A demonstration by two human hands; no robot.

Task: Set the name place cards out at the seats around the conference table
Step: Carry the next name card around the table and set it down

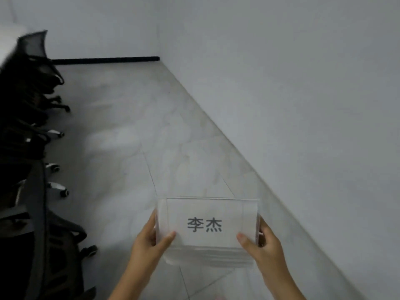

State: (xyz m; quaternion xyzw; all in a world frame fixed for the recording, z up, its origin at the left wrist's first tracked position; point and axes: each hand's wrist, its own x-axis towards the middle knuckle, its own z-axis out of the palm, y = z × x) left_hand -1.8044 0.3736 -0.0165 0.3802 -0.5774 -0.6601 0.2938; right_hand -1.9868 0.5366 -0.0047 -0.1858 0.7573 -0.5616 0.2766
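I hold a stack of clear acrylic name place cards (207, 226) in front of me, low in the head view. The top card shows a white sheet with two dark printed characters. My left hand (149, 241) grips the stack's left edge, thumb lying on the front face. My right hand (262, 243) grips the right edge in the same way. The stack hangs above the pale marble floor (134, 131). Only a white corner of the conference table (10, 42) shows at the far left.
A row of black mesh office chairs (32, 131) on castors lines the left side. A white wall (292, 94) runs along the right, meeting another wall with a black skirting strip (106, 59) at the far end. An aisle of floor lies between.
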